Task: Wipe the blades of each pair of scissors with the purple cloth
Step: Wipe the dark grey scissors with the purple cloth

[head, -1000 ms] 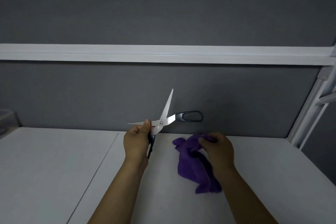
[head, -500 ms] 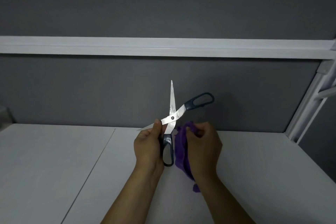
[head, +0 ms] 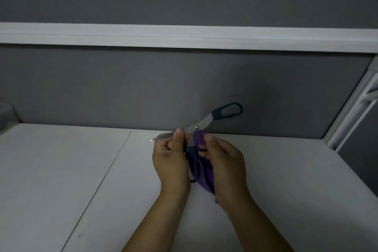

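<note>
The scissors (head: 201,124), opened wide, are held above the surface (head: 61,170), pinched near the pivot by the left hand (head: 169,159). The purple cloth (head: 199,139) is gripped bunched in the right hand (head: 223,159), beside the pivot. It is best drawn from pivot toward tip, with fingers kept off the edge.

Brightness: dim, grey and muted throughout.
Glare: thin pale streak on the white rail (head: 184,37), far side.
Shadows: soft and faint on the worktop (head: 61,170).
Sharpness: soft all over; the left blade tip of the scissors (head: 201,124) is smeared, and the purple cloth (head: 204,172) is a flat blotch.
Edges: wide-angle bowing of the rail; the frame post (head: 351,112) at right leans.
</note>
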